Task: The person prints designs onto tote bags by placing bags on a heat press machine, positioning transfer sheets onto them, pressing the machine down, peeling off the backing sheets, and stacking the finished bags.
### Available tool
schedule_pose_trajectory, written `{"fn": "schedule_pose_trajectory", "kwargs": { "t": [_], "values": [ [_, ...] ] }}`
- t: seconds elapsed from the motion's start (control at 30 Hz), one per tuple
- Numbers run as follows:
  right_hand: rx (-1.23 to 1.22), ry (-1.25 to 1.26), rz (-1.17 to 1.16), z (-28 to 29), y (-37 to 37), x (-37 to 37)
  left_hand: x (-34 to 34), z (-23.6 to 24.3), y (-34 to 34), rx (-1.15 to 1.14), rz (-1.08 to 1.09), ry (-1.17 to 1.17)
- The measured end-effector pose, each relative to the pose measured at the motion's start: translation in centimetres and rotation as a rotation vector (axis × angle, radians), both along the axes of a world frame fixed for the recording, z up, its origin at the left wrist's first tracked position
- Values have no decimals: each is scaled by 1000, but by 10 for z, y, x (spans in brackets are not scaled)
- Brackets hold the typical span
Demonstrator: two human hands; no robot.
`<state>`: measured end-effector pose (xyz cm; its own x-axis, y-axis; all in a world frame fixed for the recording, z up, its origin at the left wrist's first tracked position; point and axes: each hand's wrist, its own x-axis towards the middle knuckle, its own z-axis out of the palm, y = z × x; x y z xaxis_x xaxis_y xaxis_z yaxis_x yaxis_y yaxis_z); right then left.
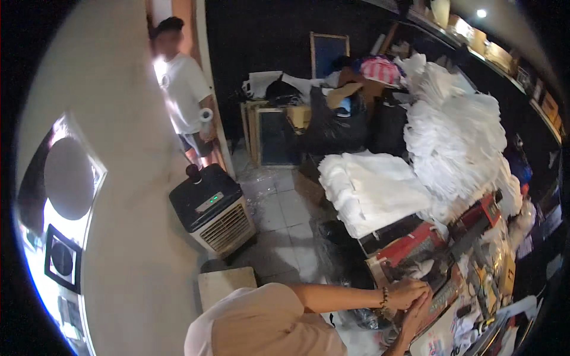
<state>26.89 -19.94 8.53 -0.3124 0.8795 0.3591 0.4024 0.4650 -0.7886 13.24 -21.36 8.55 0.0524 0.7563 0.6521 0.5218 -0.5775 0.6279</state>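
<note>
My left arm, in a light sleeve with a beaded bracelet at the wrist, reaches across to the lower right. My left hand [408,293] is closed, its fingers curled against my other hand. From below, my right hand [417,315] comes up to meet it, fingers together. Anything between the two hands is hidden. Under and beside them lies a cluttered worktable with a red-edged board [412,244] and scattered tools. Just beyond stands a thick stack of white cloth pieces [374,191], next to a taller heap of white cloth [454,130].
A person [187,95] in a white shirt stands in the doorway. An air cooler [214,207] is on the tiled floor, with a pale stool [228,283] nearer me. Framed screens [279,136] and black bags [338,127] stand at the back. A laden shelf [499,59] runs along the right wall.
</note>
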Motion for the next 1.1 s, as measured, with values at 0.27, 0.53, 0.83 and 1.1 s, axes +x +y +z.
{"fn": "schedule_pose_trajectory", "kwargs": {
  "t": [0.27, 0.53, 0.83, 1.1],
  "values": [
    [-56, -249, 20, 3, 6, -11, -70, -32, -47, 13, 76, -266],
    [22, -176, -107, 23, -16, -34, -480, -150, -298, 43, 588, -1631],
    [65, -539, -18, 31, -26, -43, -610, -55, -386, 239, 555, -1519],
    [-53, -423, -59, 22, -17, -26, -425, -111, -233, -73, 1146, -1266]
  ]
}}
